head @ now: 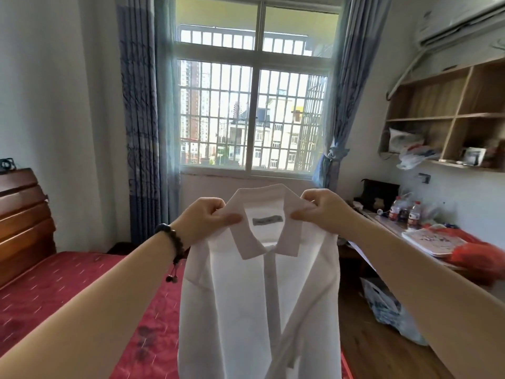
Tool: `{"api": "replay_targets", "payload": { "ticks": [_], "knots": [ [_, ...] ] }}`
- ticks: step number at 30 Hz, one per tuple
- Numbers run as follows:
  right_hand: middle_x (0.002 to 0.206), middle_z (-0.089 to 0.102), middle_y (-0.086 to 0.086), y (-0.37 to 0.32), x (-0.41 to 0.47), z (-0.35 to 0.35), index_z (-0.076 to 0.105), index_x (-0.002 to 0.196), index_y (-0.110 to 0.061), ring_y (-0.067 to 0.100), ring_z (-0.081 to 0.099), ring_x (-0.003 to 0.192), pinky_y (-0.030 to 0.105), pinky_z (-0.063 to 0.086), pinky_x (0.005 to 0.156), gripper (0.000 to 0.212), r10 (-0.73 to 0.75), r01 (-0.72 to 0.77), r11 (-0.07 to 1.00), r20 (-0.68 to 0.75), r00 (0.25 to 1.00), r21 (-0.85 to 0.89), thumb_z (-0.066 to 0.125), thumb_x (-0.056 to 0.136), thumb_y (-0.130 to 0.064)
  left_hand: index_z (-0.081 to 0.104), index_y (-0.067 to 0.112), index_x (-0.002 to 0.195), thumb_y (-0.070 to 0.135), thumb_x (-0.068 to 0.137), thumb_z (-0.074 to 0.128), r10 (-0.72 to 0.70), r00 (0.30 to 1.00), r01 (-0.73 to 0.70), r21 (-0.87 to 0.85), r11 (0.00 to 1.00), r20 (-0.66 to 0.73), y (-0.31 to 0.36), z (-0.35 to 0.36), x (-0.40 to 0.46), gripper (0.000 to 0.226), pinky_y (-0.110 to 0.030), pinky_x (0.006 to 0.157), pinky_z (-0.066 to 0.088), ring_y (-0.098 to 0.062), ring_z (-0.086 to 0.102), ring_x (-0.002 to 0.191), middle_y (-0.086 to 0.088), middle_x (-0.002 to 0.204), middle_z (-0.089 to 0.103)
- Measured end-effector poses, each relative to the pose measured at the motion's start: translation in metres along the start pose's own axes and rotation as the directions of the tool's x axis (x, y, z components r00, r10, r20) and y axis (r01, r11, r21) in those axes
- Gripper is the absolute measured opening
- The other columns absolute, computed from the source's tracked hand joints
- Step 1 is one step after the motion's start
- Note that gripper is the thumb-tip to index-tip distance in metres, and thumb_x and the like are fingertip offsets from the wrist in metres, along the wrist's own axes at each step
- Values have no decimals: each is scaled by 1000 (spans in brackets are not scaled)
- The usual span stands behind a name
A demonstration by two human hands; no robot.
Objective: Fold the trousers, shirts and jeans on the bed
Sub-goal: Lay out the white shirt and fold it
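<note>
You've got the shirt (257,283) up, both hands' fingers (229,218) clamped on its collar; lay it flat on bed (68,283) next.

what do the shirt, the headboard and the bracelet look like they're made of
Shirt: thin white woven cloth, probably cotton or a blend; window light glows through it.
Headboard: dark reddish wood with a glossy varnish, in horizontal slats.
Bracelet: dark round beads on a cord, wood or stone, cannot tell.

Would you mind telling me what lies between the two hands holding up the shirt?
In the head view, the white shirt collar and its grey neck label span the gap between left hand and right hand.
</note>
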State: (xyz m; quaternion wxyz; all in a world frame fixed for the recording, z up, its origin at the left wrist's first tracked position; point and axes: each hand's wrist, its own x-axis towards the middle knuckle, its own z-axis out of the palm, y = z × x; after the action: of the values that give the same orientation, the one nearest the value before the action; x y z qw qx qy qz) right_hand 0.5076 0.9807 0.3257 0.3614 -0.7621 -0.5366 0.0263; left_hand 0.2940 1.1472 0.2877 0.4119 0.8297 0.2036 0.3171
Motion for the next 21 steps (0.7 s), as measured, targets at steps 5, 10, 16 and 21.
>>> {"api": "replay_targets", "payload": {
  "ticks": [5, 10, 16, 21],
  "knots": [
    [58, 51, -10, -10, -3, 35, 46, 61, -22, 6, 47, 55, 20, 34, 49, 27, -48, 28, 998, -371, 927, -59, 65, 78, -13, 38, 14, 54, 18, 84, 68, 29, 963, -15, 53, 998, -269, 10, 25, 10, 43, -24, 49, 27, -14, 32, 50, 3, 51, 36],
    [55, 42, -7, -30, -5, 63, 40, 59, -19, 7, 36, 53, 24, 33, 53, 31, -59, 104, 990, -391, 919, 95, 61, 77, -4, 42, 13, 54, 14, 82, 62, -10, 941, 1, -26, 1000, -338, 17, 42, 9, 34, -22, 47, 31, -15, 37, 49, 1, 51, 41],
    [71, 54, 0, -53, -13, 82, 53, 76, -7, 14, 48, 68, 33, 42, 65, 10, -25, 127, 922, -271, 962, 367, 60, 84, -6, 58, 5, 92, 25, 92, 56, -23, 984, -22, -245, 969, -179, 29, 50, 1, 20, -33, 62, 55, -11, 60, 65, -12, 77, 64],
    [95, 61, 8, -64, -22, 78, 61, 101, -12, 24, 58, 86, 38, 50, 81, 26, 8, -26, 768, 31, 999, 640, 43, 90, 5, 50, 6, 106, 32, 91, 62, 14, 991, -49, -265, 963, -133, 21, 44, -6, 32, -38, 71, 56, -19, 65, 75, -13, 92, 66]
  ]
}}
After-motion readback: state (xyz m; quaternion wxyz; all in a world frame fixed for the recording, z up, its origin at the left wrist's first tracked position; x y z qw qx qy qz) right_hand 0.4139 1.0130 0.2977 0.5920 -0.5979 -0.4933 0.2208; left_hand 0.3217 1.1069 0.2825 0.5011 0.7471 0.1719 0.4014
